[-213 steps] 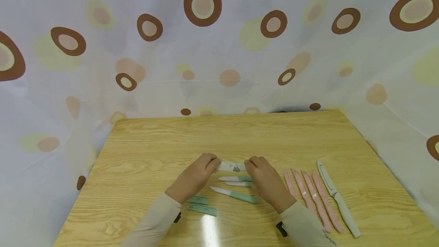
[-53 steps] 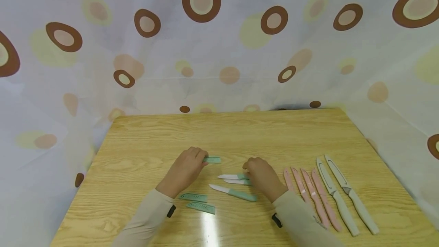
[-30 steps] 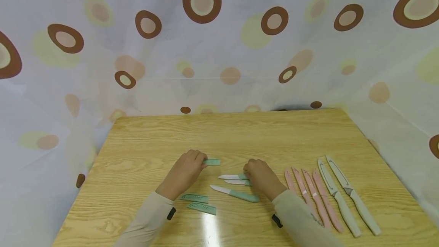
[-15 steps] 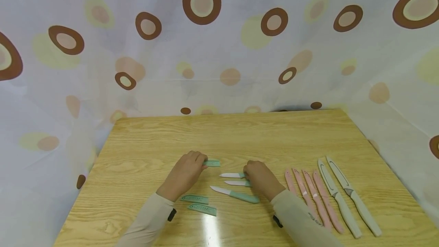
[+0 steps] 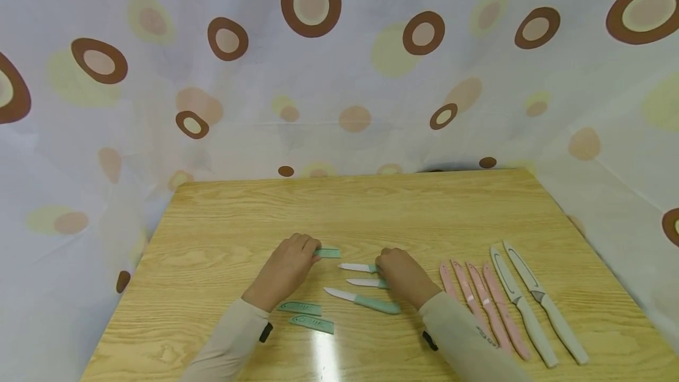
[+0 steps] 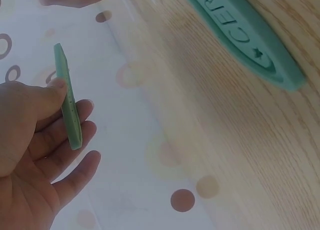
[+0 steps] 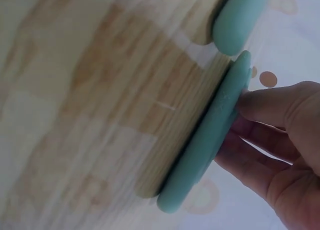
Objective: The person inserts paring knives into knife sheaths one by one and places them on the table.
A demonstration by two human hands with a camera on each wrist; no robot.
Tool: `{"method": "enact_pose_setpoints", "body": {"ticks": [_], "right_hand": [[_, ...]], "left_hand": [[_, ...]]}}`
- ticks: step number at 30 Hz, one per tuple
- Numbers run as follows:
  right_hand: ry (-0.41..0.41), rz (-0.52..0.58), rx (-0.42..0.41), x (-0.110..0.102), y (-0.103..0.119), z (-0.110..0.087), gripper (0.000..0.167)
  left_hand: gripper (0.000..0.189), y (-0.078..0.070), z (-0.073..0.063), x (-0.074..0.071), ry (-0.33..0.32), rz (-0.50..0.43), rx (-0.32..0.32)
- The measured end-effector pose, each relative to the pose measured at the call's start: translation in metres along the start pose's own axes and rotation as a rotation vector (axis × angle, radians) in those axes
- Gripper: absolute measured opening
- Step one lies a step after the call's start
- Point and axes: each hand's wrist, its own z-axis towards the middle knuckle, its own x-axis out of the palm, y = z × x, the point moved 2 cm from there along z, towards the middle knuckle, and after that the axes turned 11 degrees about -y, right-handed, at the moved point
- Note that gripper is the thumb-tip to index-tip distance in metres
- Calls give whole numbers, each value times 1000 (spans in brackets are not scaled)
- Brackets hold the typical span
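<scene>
Between thumb and fingers, my left hand (image 5: 286, 267) pinches a mint-green knife sheath (image 6: 69, 105), whose end points right. My right hand (image 5: 404, 274) grips the green handle of a paring knife (image 5: 356, 267); its white blade points left, toward the sheath. Just below it a second paring knife (image 5: 366, 282) lies with its handle partly under the right hand. A third paring knife (image 5: 376, 304) lies nearer the person, bare-bladed. Two more green sheaths (image 5: 300, 309), with raised lettering, rest below the left hand. In the right wrist view, green handles (image 7: 232, 22) lie close by the fingers.
Right of the right forearm, several pink knives (image 5: 493, 299) lie side by side in sheaths. Beyond them are two larger pale grey-green sheathed knives (image 5: 551, 314). The wooden table (image 5: 350, 211) meets a patterned cloth (image 5: 355, 75) at its far edge.
Earlier both hands held a pale knife; it now lies at the right beside its match. The left hand took up a green sheath. The right hand's paring knife has moved slightly away from its neighbour.
</scene>
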Motion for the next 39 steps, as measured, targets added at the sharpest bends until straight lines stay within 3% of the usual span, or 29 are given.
{"method": "enact_pose_setpoints", "body": {"ticks": [9, 17, 21, 39], "right_hand": [[-37, 52, 32, -8, -1, -3, 4], [-240, 35, -16, -29, 0, -8, 19], [-285, 34, -43, -36, 2, -9, 18], [-225, 13, -81, -41, 9, -12, 15]], "left_hand": [[19, 0, -1, 0, 18, -15, -5], [19, 1, 0, 0, 3, -17, 4], [21, 2, 1, 0, 7, -10, 2], [18, -2, 3, -4, 43, -83, -12]]}}
